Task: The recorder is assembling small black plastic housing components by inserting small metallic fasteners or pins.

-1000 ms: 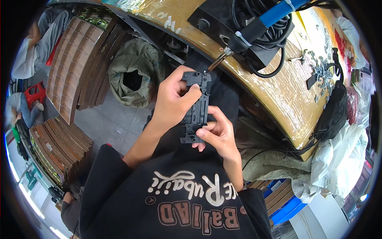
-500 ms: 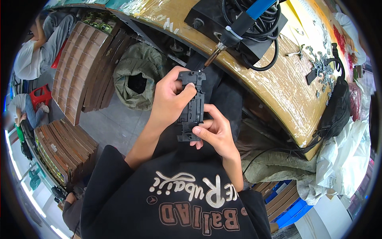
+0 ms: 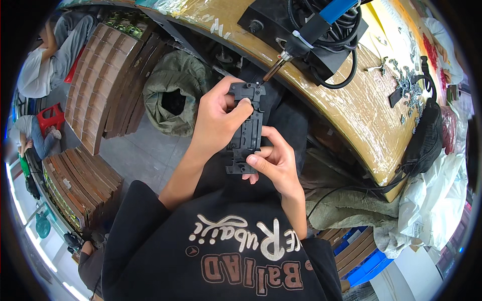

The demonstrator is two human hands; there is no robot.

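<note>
A long black plastic part with ribs and slots is held upright between both hands, just below the table edge. My left hand grips its upper half, thumb pressed near the top. My right hand clasps its lower end from the right. A soldering iron with a blue handle and black grip lies on a black box, its metal tip pointing down at the part's top corner, almost touching it.
The curved wooden table carries a black box with coiled cable and small metal bits at the right. An olive sack and stacked brown trays stand on the floor. Other people sit at far left.
The black part and both hands sit a little higher and closer to the soldering iron tip than a second ago. The grip on the part is unchanged.
</note>
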